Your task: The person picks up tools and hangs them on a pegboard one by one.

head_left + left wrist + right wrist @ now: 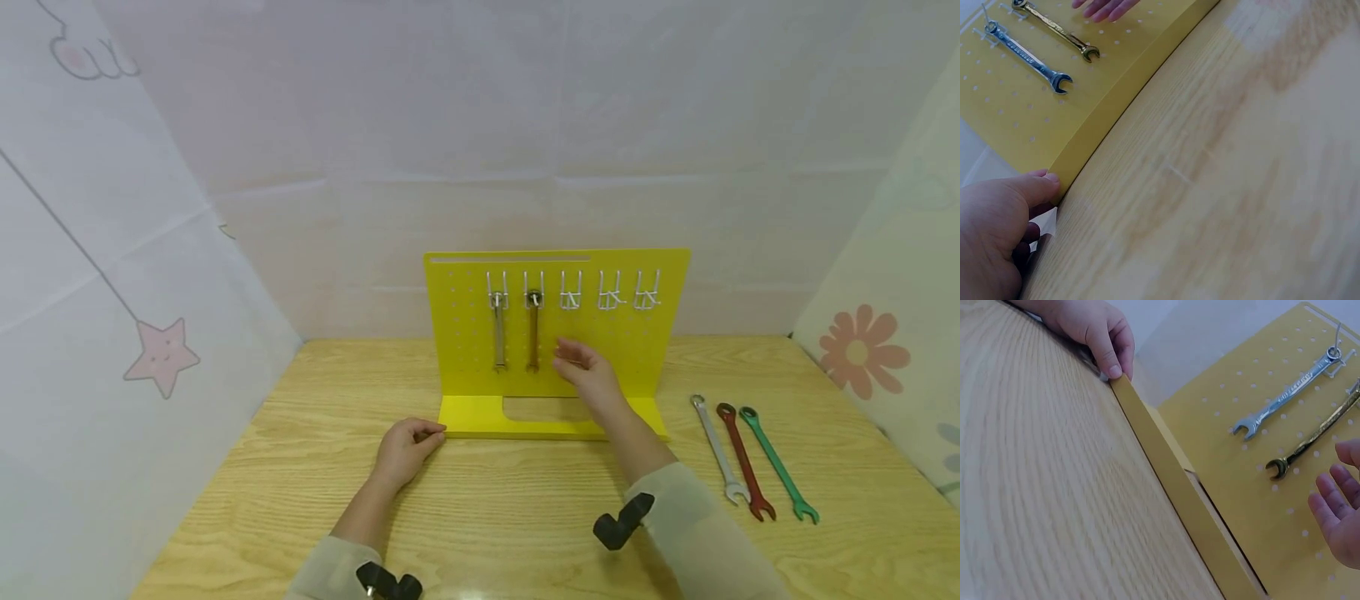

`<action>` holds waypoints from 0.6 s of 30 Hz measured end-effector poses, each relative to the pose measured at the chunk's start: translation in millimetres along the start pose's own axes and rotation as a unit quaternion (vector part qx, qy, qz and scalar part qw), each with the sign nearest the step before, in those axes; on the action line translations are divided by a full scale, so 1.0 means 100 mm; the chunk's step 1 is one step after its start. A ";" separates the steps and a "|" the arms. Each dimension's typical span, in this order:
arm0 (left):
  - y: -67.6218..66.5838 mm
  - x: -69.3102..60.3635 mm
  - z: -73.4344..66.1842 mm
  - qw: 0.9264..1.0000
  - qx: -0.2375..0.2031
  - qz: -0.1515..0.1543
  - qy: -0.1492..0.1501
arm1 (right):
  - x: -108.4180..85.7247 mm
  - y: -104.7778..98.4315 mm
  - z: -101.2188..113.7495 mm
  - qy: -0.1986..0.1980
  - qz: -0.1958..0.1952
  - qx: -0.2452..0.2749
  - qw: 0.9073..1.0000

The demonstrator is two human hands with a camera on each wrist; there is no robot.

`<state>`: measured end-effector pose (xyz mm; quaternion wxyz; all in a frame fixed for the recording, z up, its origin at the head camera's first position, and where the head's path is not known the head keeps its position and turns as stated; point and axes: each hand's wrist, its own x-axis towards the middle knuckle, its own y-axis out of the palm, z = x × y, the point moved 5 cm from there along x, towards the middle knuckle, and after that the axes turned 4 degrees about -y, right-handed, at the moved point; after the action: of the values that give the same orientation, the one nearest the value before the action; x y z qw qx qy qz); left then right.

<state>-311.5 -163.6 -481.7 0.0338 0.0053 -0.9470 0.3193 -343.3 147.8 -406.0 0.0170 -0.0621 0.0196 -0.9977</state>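
A yellow pegboard stand [480, 417] stands upright on the wooden table, with a row of white wire hooks. A silver combination wrench [499, 333] and a brass-coloured wrench [533, 333] hang side by side from its two leftmost hooks. My left hand [403, 454] pinches the front left corner of the stand's base, the thumb [1049, 181] lying against the yellow edge. To the right of the brass-coloured wrench, my right hand [592, 379] is held in front of the board, its fingers loosely bent and nothing in them. A gap separates it from both wrenches.
On the table at the right lie a silver wrench [718, 450], a red wrench [744, 462] and a green wrench [780, 465], roughly parallel. Three bare hooks [611, 293] are on the board's right half. Pale printed cloth [525, 125] hangs behind and at both sides.
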 end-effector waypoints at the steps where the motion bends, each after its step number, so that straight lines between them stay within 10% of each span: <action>1: 0.00 0.00 0.00 1.000 0.001 0.000 0.000 | -0.02 -0.03 -0.01 0.001 0.000 -0.003 1.000; 18: 0.01 0.00 -0.01 1.000 -0.007 0.001 0.000 | -0.29 -0.49 -0.12 0.017 -0.012 -0.052 0.998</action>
<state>-311.1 -162.3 -481.0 0.0331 0.0037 -0.9492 0.3129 -317.9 197.7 -419.4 0.0019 -0.0465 0.0708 -0.9964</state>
